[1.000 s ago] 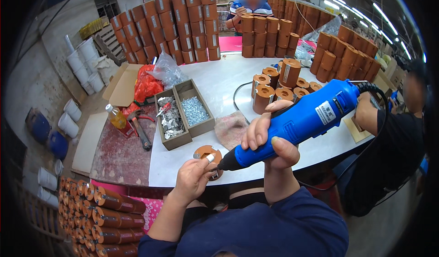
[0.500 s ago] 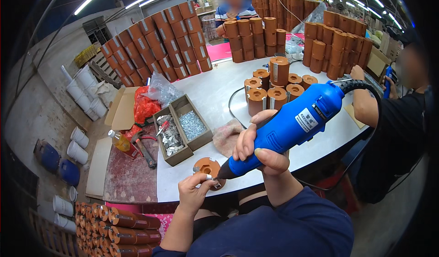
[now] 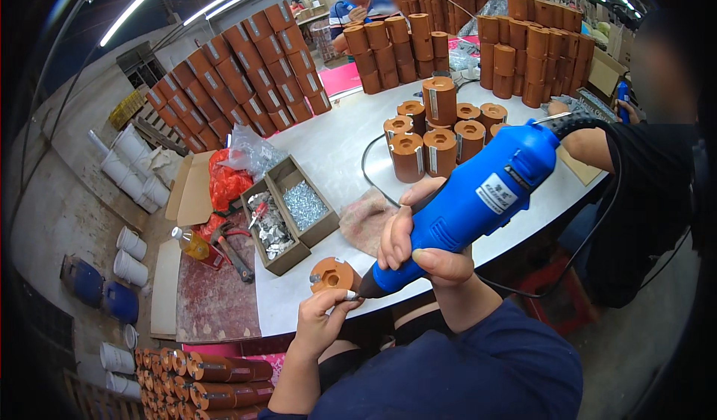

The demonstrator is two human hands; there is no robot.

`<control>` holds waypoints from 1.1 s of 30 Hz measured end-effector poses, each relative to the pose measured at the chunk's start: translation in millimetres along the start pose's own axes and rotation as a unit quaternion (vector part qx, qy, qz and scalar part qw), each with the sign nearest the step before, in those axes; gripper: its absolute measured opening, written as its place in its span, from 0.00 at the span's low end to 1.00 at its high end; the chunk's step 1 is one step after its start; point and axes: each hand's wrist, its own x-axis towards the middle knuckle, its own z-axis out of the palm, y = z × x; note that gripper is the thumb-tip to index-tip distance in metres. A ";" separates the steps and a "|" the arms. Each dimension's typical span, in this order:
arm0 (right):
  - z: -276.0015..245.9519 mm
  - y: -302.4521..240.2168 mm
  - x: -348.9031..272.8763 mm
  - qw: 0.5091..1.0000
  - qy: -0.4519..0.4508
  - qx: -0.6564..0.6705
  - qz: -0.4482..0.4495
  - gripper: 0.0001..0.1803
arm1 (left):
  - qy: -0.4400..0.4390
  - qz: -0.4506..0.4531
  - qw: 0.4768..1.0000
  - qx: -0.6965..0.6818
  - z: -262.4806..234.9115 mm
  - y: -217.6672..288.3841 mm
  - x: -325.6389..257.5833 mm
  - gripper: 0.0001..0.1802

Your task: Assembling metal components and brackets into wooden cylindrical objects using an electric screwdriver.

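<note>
My right hand [image 3: 418, 233] grips a blue electric screwdriver [image 3: 478, 196] with a black tip, its cable trailing off to the right. The tip points down-left at a small screw beside a round orange plastic spool piece [image 3: 334, 274]. My left hand [image 3: 320, 319] pinches that screw at the tool's tip, just below the orange piece, which rests at the near edge of the white table [image 3: 336, 144].
A cardboard box with two compartments of silver screws [image 3: 287, 211] stands left of my hands, a folded cloth [image 3: 367, 218] beside it. Orange spools [image 3: 437, 132] are grouped mid-table and stacked at the back. A person in black sits right; another works at the far end.
The view has shifted and the table sits further away and lower. My left hand has come off the orange piece and now pinches a screw at the screwdriver's tip.
</note>
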 end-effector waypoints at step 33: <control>46.7 76.8 46.3 0.990 0.054 -0.111 0.061 0.22 | 0.129 -0.122 0.958 -0.227 -35.6 -22.5 -19.1 0.05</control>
